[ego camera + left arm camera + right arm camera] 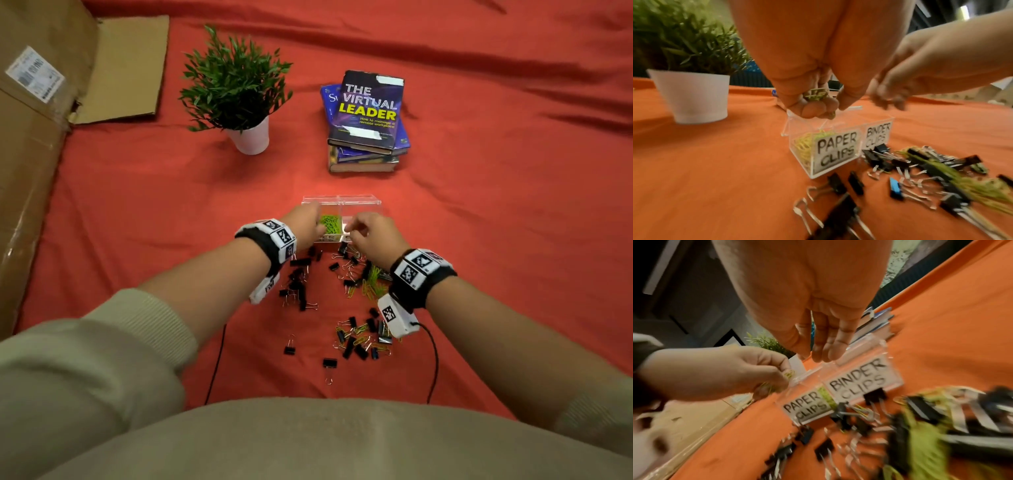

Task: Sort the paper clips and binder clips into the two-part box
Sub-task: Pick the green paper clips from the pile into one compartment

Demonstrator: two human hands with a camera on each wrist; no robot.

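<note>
A clear two-part box (359, 200) stands on the red cloth, labelled PAPER CLIPS (835, 152) on its left part and BINDER CLIPS (863, 379) on its right. Green paper clips (330, 222) lie in the left part. My left hand (818, 105) hovers just above that part and grips a small bunch of green paper clips (816, 95). My right hand (824, 352) hangs over the right part with its fingers straight, pointing down and holding nothing. Black binder clips (298, 284) and a pile of loose green paper clips (371, 281) lie scattered in front of the box.
A potted plant (250, 137) stands behind the box to the left, a stack of books (368, 120) behind it to the right. A large cardboard box (41, 137) fills the left edge. Two black cables (435, 359) run from my wrists towards my body.
</note>
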